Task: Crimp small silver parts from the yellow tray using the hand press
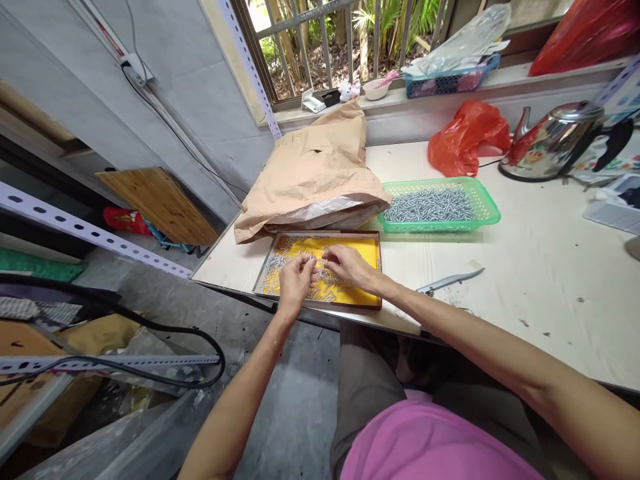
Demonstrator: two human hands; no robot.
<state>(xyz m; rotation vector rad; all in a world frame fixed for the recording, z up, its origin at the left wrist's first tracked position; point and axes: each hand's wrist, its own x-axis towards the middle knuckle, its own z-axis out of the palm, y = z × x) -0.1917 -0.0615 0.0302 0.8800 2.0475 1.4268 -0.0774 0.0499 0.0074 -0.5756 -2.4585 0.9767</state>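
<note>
My left hand (296, 281) is over a shallow yellow-bottomed tray (369, 253), its thumb and fingers pinched together around something too small to make out. Close beside it, my right hand (350, 265) also has its fingertips drawn together, and what they hold is hard to see. The two sets of fingertips nearly meet above the tray. Small shiny metal pieces (274, 264) lie scattered in the tray, mostly on its left side. Behind it, a green plastic basket (487, 200) holds a heap of small metal pieces (430, 204) resembling screws or pins.
A large brown paper sack (315, 163) lies behind the tray. To the right are a grey-handled knife-like tool (450, 280), a red plastic bag (463, 140) and a steel kettle (550, 143). The table's front edge (320, 323) runs just below the tray.
</note>
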